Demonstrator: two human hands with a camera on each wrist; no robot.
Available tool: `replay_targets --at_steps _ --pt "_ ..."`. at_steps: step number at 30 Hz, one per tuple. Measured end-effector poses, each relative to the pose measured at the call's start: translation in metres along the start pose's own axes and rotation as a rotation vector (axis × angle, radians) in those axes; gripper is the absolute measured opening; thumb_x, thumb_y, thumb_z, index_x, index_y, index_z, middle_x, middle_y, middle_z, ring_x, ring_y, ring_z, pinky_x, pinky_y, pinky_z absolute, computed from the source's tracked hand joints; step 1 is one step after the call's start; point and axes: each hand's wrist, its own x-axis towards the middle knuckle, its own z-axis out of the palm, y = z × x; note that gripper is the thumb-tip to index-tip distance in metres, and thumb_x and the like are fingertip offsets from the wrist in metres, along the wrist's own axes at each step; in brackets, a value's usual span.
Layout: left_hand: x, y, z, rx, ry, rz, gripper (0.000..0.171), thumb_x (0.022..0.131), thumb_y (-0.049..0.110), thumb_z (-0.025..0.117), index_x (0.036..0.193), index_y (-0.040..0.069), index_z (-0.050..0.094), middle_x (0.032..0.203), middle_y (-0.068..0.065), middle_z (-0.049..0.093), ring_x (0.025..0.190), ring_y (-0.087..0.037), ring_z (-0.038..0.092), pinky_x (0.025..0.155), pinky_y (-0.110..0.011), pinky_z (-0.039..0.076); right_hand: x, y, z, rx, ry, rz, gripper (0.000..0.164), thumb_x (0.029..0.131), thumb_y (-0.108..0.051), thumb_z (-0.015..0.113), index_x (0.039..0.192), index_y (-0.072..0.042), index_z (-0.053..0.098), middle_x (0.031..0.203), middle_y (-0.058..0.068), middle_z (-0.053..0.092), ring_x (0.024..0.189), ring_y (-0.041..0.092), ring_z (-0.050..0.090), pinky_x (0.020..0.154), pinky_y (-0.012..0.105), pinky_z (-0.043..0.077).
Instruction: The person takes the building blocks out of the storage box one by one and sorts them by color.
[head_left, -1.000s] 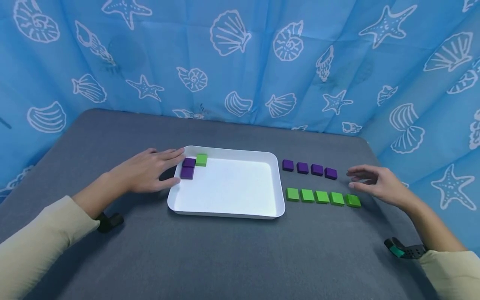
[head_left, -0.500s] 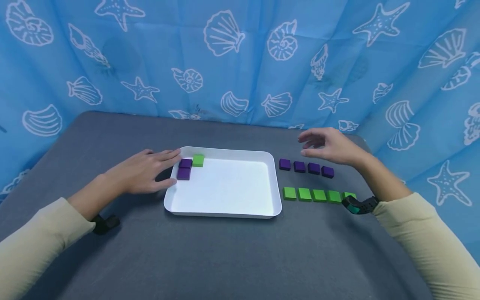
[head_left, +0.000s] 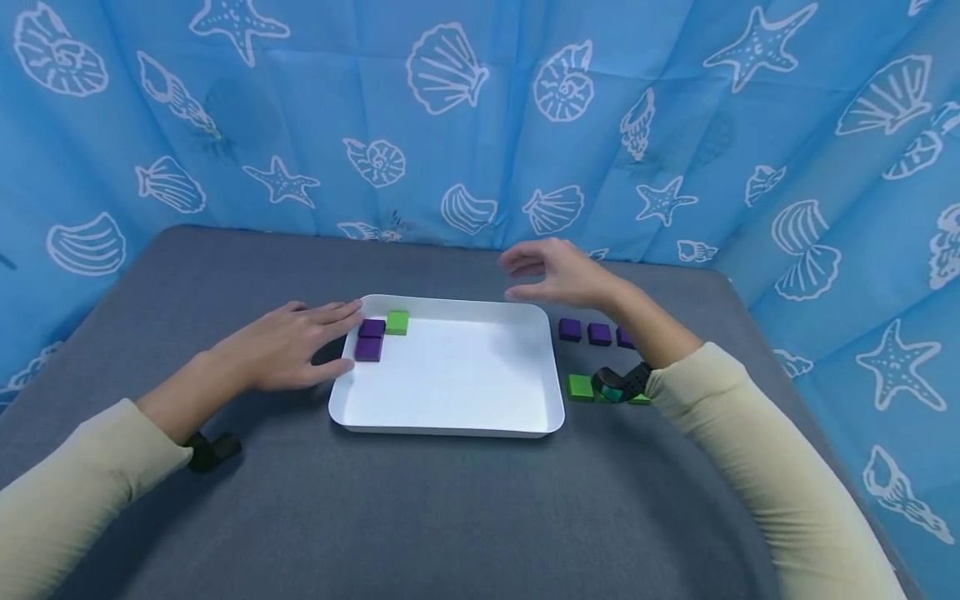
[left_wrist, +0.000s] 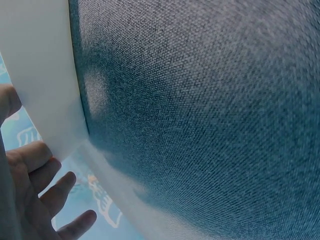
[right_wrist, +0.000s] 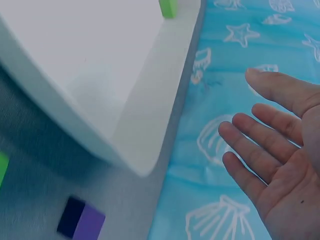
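Note:
A shallow white tray lies on the table in the head view. In its far left corner are two purple blocks, a nearer one and a farther one, with a green block beside them. My left hand touches the tray's left rim, fingers extended and thumb apart. Over the tray's far right corner hovers my right hand. The right wrist view shows its palm bare and its fingers loosely extended, holding nothing.
Right of the tray runs a row of purple blocks, with a row of green blocks nearer. My right forearm and sleeve partly hide both rows. A blue shell-patterned curtain hangs behind the grey table.
My right hand has moved left, from beside the right ends of the block rows to above the tray's far right corner. The left hand stays at the rim.

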Motion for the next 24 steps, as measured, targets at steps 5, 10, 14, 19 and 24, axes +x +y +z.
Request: replay_targets --at_steps 5,10,14,19,24 --pt "0.0 0.001 -0.002 0.004 0.001 -0.008 0.074 0.098 0.056 0.049 0.154 0.009 0.036 0.161 -0.012 0.03 0.142 -0.036 0.038 0.105 -0.07 0.03 0.014 -0.01 0.015 -0.01 -0.033 0.008 0.05 0.088 -0.014 0.076 0.132 0.001 0.059 0.132 0.017 0.063 0.121 0.031 0.061 0.103 0.044 0.047" --pt "0.0 0.002 -0.003 0.01 0.002 -0.01 0.074 0.098 0.055 0.05 0.154 0.009 0.036 0.16 -0.013 0.03 0.141 -0.037 0.038 0.106 -0.07 0.03 0.026 -0.018 0.03 -0.026 -0.082 -0.014 0.049 0.089 -0.015 0.075 0.133 0.002 0.059 0.133 0.018 0.061 0.121 0.03 0.061 0.103 0.041 0.048" --pt "-0.001 0.002 -0.003 0.01 0.008 -0.007 0.074 0.098 0.055 0.05 0.154 0.008 0.037 0.16 -0.014 0.031 0.141 -0.037 0.039 0.106 -0.07 0.031 0.037 -0.023 0.044 -0.031 -0.121 -0.004 0.051 0.089 -0.014 0.075 0.134 0.002 0.058 0.136 0.019 0.06 0.122 0.028 0.06 0.104 0.039 0.047" --pt "-0.001 0.003 -0.003 0.003 0.012 -0.006 0.073 0.098 0.053 0.052 0.154 0.008 0.037 0.159 -0.014 0.032 0.141 -0.037 0.039 0.105 -0.07 0.031 0.048 -0.028 0.062 -0.041 -0.163 0.012 0.051 0.089 -0.014 0.076 0.135 0.001 0.058 0.135 0.015 0.061 0.121 0.025 0.061 0.104 0.037 0.047" --pt "-0.001 0.003 -0.002 -0.003 0.011 -0.011 0.073 0.098 0.053 0.052 0.153 0.008 0.038 0.16 -0.013 0.032 0.141 -0.037 0.039 0.105 -0.071 0.031 0.055 -0.033 0.073 -0.029 -0.197 -0.006 0.051 0.089 -0.012 0.075 0.134 0.002 0.058 0.136 0.017 0.06 0.123 0.027 0.06 0.104 0.038 0.046"
